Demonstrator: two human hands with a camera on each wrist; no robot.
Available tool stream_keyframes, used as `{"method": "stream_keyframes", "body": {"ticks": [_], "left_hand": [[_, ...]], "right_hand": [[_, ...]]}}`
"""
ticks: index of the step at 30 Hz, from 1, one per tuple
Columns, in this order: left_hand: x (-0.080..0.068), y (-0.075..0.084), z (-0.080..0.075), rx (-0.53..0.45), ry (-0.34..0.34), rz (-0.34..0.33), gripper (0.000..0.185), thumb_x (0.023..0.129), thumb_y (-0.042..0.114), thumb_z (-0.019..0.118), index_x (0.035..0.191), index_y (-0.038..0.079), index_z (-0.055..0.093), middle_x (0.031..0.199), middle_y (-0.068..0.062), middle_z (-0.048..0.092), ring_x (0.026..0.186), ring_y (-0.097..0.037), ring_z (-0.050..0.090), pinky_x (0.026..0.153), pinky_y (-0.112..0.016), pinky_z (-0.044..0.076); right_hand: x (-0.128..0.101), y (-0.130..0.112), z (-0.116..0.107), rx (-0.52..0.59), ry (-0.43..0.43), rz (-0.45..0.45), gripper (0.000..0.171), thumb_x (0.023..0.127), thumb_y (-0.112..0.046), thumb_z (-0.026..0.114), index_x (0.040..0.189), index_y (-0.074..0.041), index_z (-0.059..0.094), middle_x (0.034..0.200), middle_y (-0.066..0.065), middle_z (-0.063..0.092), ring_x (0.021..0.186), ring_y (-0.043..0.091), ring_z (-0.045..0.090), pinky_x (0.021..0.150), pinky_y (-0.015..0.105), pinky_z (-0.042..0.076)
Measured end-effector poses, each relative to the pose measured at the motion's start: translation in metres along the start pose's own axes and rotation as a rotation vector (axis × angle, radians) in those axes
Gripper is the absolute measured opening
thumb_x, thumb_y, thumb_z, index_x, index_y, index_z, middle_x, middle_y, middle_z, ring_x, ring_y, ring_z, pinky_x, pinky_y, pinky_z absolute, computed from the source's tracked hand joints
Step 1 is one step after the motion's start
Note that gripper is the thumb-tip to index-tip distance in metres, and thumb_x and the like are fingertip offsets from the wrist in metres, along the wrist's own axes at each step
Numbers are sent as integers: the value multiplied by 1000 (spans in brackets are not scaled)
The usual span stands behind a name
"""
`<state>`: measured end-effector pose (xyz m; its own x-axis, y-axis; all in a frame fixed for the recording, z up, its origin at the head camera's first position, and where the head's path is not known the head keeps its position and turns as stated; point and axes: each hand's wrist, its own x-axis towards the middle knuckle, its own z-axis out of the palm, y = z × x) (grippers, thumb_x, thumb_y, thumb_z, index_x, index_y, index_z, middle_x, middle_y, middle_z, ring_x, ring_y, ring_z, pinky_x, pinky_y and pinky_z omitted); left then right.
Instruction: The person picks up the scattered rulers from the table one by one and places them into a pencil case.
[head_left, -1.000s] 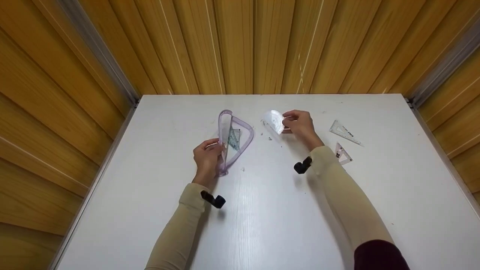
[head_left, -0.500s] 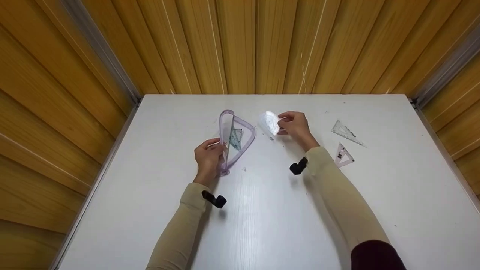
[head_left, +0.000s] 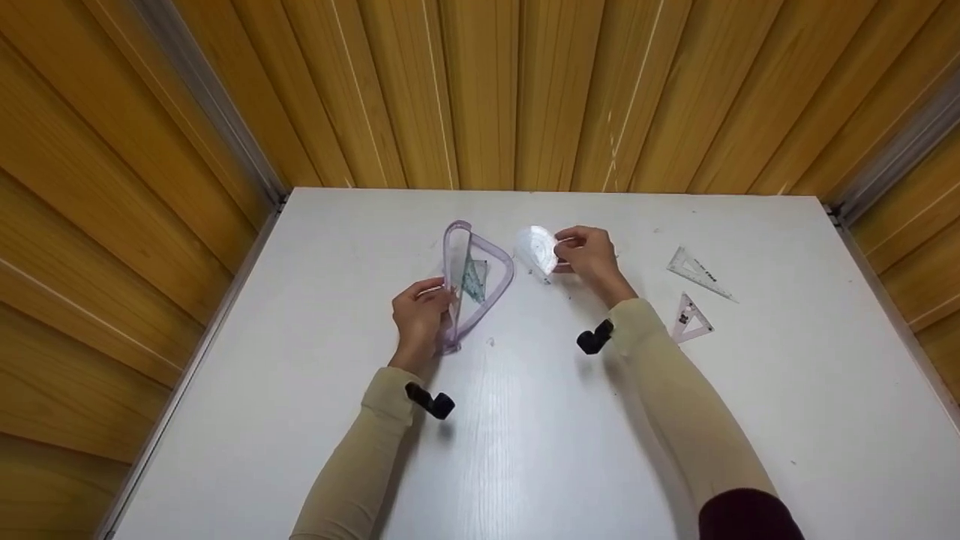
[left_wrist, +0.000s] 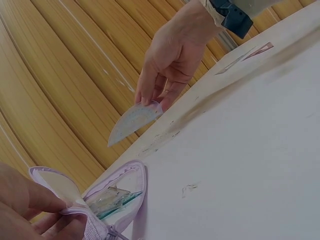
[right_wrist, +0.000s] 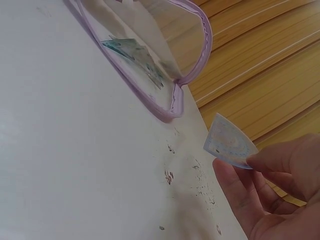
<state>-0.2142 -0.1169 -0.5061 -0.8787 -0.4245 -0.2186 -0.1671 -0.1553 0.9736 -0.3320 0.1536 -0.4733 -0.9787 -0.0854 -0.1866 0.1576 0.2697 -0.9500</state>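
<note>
Between thumb and fingers my right hand pinches a clear protractor by its edge, held over the table to the right of the pouch. My left hand grips the lifted edge of a see-through pouch with a lilac zipper border, keeping its mouth spread. Inside the pouch lie a teal-tinted set square and another clear piece. In the left wrist view the protractor hangs flat side down from the right fingertips, apart from the pouch.
Two loose set squares lie right of the right forearm: a long clear one and a smaller pinkish one. Small dark marks dot the white table. Wood-look panels stand behind and at both sides.
My right hand has shifted slightly left with the protractor, bringing it a bit closer to the pouch. My left hand keeps its hold on the pouch edge.
</note>
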Motion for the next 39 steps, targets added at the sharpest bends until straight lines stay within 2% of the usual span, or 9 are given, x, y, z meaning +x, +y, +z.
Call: {"method": "stream_keyframes", "body": {"ticks": [7, 11, 16, 20, 26, 33, 39], "left_hand": [[-1, 4, 7, 7, -13, 15, 24, 89, -1, 73, 113, 2, 74, 100, -13, 75, 86, -22, 68, 68, -29, 56], [0, 4, 6, -20, -21, 30, 22, 90, -1, 72, 112, 1, 74, 99, -14, 75, 84, -23, 69, 65, -28, 55], [-1, 1, 3, -33, -36, 16, 24, 92, 1, 72, 116, 0, 73, 100, -14, 76, 81, -24, 68, 59, -27, 53], [-1, 0, 3, -9, -24, -7, 25, 92, 2, 72, 117, 3, 73, 101, -12, 76, 82, -21, 69, 61, -27, 54], [-2, 2, 3, -21, -18, -8, 24, 92, 1, 72, 116, 3, 74, 101, -13, 76, 83, -23, 68, 62, -28, 54], [0, 4, 5, 2, -15, -25, 23, 91, 3, 73, 114, 7, 74, 104, -10, 76, 91, -23, 68, 72, -30, 56], [0, 2, 6, -8, -8, -22, 24, 89, 1, 74, 112, 6, 75, 102, -10, 76, 89, -24, 68, 69, -30, 56]], "right_hand": [[-1, -1, -2, -2, 15, 12, 30, 97, -3, 63, 127, -4, 66, 115, 15, 60, 97, 27, 71, 80, 37, 60], [1, -4, 2, 16, 15, 5, 31, 95, 0, 63, 126, -1, 66, 111, 15, 61, 97, 30, 72, 78, 37, 60], [2, -5, 13, 25, 16, 34, 31, 94, -1, 65, 126, -2, 67, 107, 16, 61, 96, 29, 72, 75, 34, 61], [1, -5, 23, 36, 6, 44, 30, 95, -2, 65, 124, -3, 67, 107, 16, 60, 96, 27, 71, 75, 32, 61], [1, -8, 36, 45, -11, 34, 28, 93, -1, 66, 122, -3, 68, 107, 17, 61, 94, 28, 71, 74, 33, 61], [4, -10, 49, 46, -13, 66, 28, 93, -2, 67, 121, -5, 69, 107, 17, 63, 92, 26, 71, 77, 36, 61], [5, -9, 60, 57, -2, 80, 29, 92, 1, 68, 120, -3, 70, 102, 16, 64, 88, 25, 71, 76, 35, 61]]}}
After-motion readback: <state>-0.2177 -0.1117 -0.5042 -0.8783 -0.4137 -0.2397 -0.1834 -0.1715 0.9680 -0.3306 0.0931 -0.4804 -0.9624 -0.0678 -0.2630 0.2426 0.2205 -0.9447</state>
